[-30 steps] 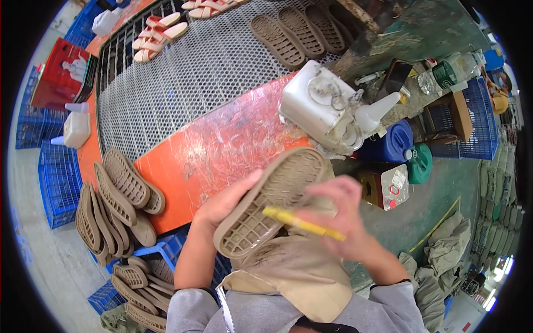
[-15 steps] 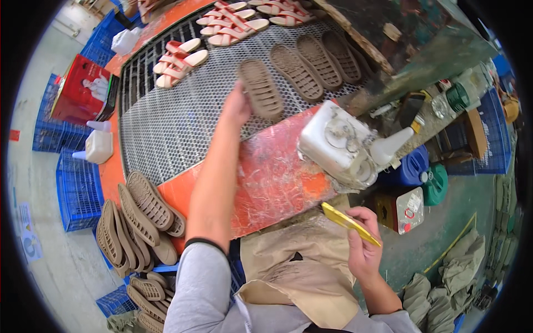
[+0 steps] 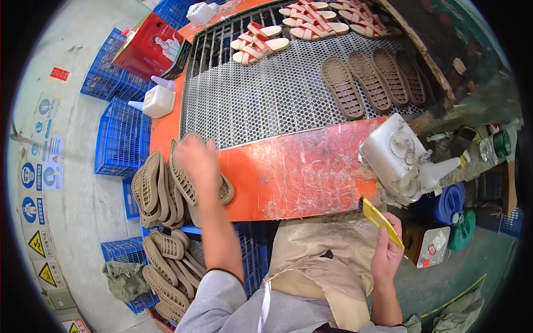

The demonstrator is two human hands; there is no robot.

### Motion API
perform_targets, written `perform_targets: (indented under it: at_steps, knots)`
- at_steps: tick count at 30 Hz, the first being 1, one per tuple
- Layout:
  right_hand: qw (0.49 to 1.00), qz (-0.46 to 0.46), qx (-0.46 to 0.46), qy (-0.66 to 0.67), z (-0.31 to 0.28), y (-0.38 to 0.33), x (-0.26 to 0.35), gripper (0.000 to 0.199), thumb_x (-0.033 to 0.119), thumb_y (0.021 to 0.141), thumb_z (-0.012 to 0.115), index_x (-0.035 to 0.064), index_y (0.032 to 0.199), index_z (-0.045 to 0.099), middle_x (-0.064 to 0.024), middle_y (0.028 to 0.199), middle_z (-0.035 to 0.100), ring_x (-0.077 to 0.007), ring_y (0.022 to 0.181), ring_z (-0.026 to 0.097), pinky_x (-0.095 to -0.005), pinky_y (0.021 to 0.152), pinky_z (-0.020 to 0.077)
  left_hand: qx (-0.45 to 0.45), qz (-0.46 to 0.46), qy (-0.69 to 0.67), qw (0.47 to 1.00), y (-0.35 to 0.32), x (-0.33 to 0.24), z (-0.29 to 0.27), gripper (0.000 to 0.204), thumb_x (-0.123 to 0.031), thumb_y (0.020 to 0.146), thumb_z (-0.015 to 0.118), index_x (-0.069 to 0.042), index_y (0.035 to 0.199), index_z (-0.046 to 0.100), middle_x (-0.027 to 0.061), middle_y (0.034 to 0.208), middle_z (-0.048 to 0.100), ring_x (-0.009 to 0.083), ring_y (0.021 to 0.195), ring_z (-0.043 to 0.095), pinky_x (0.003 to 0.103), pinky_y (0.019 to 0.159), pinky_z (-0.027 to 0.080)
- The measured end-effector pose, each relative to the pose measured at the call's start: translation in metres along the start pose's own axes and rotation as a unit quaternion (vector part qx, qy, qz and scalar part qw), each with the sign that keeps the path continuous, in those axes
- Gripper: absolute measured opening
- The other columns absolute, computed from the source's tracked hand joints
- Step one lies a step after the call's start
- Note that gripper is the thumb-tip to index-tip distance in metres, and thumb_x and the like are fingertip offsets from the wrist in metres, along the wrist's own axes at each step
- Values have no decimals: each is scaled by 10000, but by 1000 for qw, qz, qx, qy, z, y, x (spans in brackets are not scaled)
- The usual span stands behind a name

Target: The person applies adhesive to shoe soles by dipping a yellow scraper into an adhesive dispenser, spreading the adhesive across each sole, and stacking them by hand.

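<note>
My left hand (image 3: 198,159), smeared by motion, is over a brown shoe sole (image 3: 182,176) in the pile at the table's left corner. Whether its fingers grip that sole cannot be made out. In my right hand (image 3: 387,252) is a yellow-handled brush (image 3: 382,222) with dark bristles, pinched between thumb and fingers near the table's front edge. Several brown soles lie in a row on the metal mesh, the leftmost sole (image 3: 342,89) flat with its ribbed side up. More soles (image 3: 149,186) stand stacked left of my forearm.
Red-strapped sandals (image 3: 260,43) sit at the mesh's (image 3: 250,100) far side. A glue-crusted white container (image 3: 395,155) stands at the table's (image 3: 288,183) right front. White bottles (image 3: 159,101), a red box (image 3: 151,47) and blue crates (image 3: 123,136) line the left. Further soles (image 3: 169,277) fill the lower left.
My left hand has left the leftmost sole on the mesh and moved left and nearer to the sole pile. My right hand still holds the brush. The view has swung left.
</note>
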State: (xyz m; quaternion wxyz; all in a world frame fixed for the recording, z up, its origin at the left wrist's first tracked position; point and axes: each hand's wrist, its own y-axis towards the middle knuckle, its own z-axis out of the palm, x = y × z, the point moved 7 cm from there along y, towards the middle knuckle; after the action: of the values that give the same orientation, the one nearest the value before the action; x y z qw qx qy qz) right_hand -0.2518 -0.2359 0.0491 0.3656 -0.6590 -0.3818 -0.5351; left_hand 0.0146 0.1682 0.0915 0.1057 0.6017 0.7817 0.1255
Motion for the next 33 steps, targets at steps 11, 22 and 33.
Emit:
perform_targets:
  at_steps: [11,22,33]
  knots:
    - [997,-15,-78,-21,-32,-8,-6,227,70,1062,551,-43,1240,636,-82,1270,589,-151,1004,526,-252,889,425,65,6,-130,989,-37,47,-27,418,-136,958,594,72,1320,624,249,1227,699,386,1072,671,432,967,521]
    - [932,-111,-247,-239,-109,45,-6,140,83,1017,632,-28,1047,711,-136,1347,605,-282,1169,536,-378,1010,437,418,217,-350,809,-147,-140,42,631,-114,959,592,63,1547,451,206,1450,578,322,1292,551,362,1094,430]
    - [910,-137,-160,-358,-96,75,-7,129,81,989,638,-7,953,725,-155,1368,603,-299,1221,501,-392,1053,404,225,200,-356,885,-162,-145,3,888,-157,841,757,-3,1610,340,200,1442,506,369,1282,506,480,1101,428]
